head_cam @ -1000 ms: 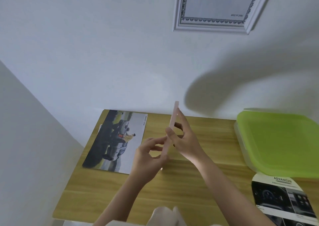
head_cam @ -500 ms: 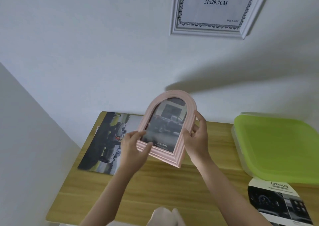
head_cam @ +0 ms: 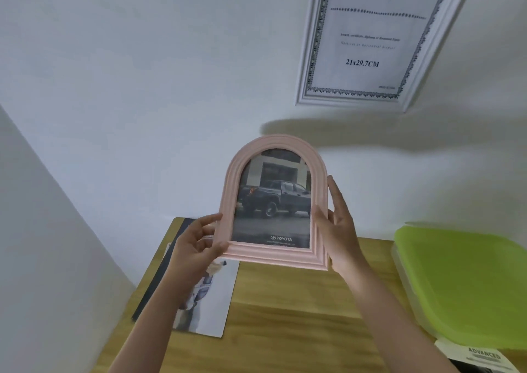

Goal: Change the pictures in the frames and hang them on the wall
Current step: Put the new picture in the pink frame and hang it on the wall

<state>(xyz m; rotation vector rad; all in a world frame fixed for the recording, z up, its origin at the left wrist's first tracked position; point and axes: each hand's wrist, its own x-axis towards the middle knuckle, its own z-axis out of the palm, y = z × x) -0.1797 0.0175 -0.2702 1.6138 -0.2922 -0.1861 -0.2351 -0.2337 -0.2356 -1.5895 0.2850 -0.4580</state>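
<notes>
A pink arched picture frame (head_cam: 272, 258) is held upright in the air in front of the white wall, its front facing me. It shows a dark pickup truck picture with Toyota lettering. My left hand (head_cam: 196, 247) grips the frame's lower left corner, thumb on the front. My right hand (head_cam: 339, 230) holds the right edge, fingers along the side and thumb on the front. A white rectangular frame (head_cam: 308, 59) with an A4 sample sheet hangs on the wall above, to the right.
A wooden table (head_cam: 285, 315) stands below against the wall. A car picture sheet (head_cam: 211, 301) lies on its left part. A green-lidded plastic box (head_cam: 462, 281) sits at the right, with a printed brochure (head_cam: 482, 357) in front of it. A white side wall closes the left.
The pink frame was edge-on a second ago; it turned its front to me and rose higher toward the wall. My view tilted up, showing more of the white frame.
</notes>
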